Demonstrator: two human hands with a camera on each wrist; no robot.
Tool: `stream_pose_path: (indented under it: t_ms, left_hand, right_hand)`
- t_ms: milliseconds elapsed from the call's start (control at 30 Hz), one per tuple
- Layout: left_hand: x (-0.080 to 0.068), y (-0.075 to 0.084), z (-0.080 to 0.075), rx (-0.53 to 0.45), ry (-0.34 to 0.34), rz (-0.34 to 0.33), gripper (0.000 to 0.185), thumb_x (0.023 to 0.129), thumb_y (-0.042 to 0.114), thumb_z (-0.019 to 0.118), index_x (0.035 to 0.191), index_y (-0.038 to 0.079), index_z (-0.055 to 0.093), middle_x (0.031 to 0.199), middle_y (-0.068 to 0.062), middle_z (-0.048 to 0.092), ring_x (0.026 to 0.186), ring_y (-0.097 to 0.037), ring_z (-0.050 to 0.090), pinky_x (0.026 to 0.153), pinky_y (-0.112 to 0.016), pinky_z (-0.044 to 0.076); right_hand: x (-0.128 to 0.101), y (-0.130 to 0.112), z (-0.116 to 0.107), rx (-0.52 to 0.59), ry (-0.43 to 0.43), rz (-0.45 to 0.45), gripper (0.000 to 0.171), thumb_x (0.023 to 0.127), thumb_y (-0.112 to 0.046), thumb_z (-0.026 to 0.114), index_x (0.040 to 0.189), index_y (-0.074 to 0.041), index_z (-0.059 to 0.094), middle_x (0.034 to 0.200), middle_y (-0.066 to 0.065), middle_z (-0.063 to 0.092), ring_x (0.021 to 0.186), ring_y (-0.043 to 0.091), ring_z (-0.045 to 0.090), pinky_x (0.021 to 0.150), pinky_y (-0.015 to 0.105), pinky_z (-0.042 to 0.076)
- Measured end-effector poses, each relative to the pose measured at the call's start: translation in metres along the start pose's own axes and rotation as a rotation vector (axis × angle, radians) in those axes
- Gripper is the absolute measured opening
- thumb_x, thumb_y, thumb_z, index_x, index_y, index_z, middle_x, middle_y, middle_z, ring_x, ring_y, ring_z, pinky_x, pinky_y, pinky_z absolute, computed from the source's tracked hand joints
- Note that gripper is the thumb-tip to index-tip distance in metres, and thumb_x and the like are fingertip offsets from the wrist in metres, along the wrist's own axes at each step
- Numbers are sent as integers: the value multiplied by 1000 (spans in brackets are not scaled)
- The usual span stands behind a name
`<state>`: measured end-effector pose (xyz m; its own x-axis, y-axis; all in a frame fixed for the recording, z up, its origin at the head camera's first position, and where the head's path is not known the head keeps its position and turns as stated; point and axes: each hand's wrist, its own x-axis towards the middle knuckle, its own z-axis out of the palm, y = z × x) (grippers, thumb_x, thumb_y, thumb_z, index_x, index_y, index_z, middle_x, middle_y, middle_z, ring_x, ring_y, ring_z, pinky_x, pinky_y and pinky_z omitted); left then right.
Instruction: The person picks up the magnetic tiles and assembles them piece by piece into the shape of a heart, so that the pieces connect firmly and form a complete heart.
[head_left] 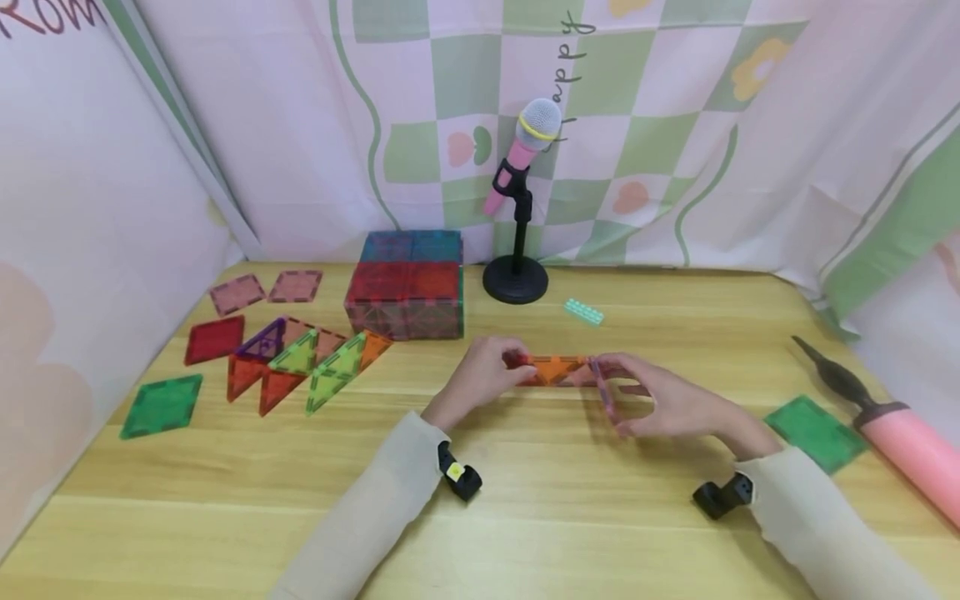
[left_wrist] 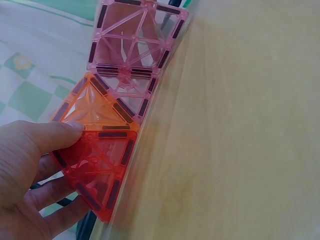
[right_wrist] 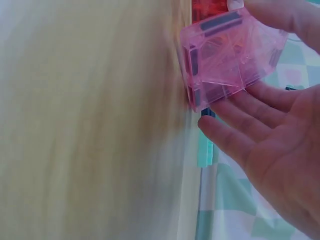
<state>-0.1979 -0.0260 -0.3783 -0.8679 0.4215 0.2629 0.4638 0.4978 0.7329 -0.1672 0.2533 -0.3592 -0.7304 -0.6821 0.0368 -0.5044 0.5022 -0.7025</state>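
A row of translucent magnetic tiles stands on edge at mid-table. In the left wrist view it runs from a red triangle tile (left_wrist: 97, 165) through an orange triangle tile (left_wrist: 95, 107) and a pink triangle tile (left_wrist: 132, 94) to a pink square tile (left_wrist: 135, 37). My left hand (head_left: 486, 372) pinches the row's left end, its thumb by the seam between red and orange and its other fingers behind the red tile. At the opposite end, my right hand (head_left: 667, 397) holds the pink square between thumb and fingers; the square is angled toward me from the row.
Behind the hands stand a box of red and blue tiles (head_left: 405, 283) and a pink microphone (head_left: 519, 158) on a black stand. A turquoise studded piece (head_left: 583, 312) lies nearby. Joined triangles (head_left: 292, 358) and loose tiles lie left; a green tile (head_left: 816, 433) and pink pump (head_left: 918, 458) lie right.
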Motion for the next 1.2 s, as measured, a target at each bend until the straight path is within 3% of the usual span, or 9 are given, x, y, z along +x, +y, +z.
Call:
stream_pose_path:
  t_ms: [167,233,400,500,633,800,1000,1067,1200]
  left_hand:
    - [0,1,0,49,-3,13,9,85,17,72,87,9,70,81,-2,69,71,-7,56,65,-17,45]
    - [0,2,-1,73,-17,10,10,86,18,70,90,9,70,83,-2,70,71,-7,56,65,-18,45]
    - [-4,3,-10,114,-68,-37,20,89,23,67,105,10,68,94,-3,70,81,-11,62,71,-22,49]
    - [-9,2,-21,120,-62,-59,25,90,24,66,110,9,67,100,-4,70,87,-15,64,74,-26,51]
    - [-22,-1,-43,162,22,-62,24,90,20,66,109,6,67,103,-6,70,90,-19,65,77,-32,54]
    - [-49,-6,-78,351,177,-95,22,87,15,68,107,5,67,107,-11,69,96,-27,65,81,-40,54]
    - [-76,-22,-117,538,322,-160,22,85,12,69,105,2,66,106,-17,64,87,-32,62,67,-44,52]
    - [-82,-29,-127,565,326,-203,24,86,13,68,107,1,65,106,-19,62,87,-33,61,65,-45,52]
    - [-91,-42,-141,567,262,-305,31,89,16,65,115,0,62,110,-21,61,92,-34,60,70,-46,52]
  right_hand:
    - [-2,3,0,1,14,-65,87,73,-7,79,146,-5,30,143,21,41,127,-2,41,98,55,41]
    - [-3,5,1,2,21,-89,88,73,-6,78,146,-4,30,143,22,40,125,-8,39,97,55,42]
    - [-2,7,3,17,8,-79,87,73,-6,78,146,-9,32,144,17,41,127,-1,41,98,56,41]
    - [-1,7,2,30,-5,-84,86,74,-6,77,146,-9,31,143,16,43,128,4,42,98,57,41]
    - [-2,6,2,32,-7,-79,88,73,-5,78,147,-9,31,143,16,44,129,15,45,98,56,41]
    - [-3,5,2,29,-5,-54,89,73,-6,78,147,-7,30,144,20,40,126,38,45,98,56,42]
    - [-4,4,1,35,-8,-37,88,73,-7,78,147,-6,30,143,21,40,126,43,44,98,56,42]
    - [-4,4,1,34,-9,-33,88,73,-7,78,147,-6,30,143,21,41,126,42,45,98,54,42]
    - [-3,4,2,24,-9,-35,87,74,-9,78,147,-6,30,143,21,41,125,43,45,97,55,43]
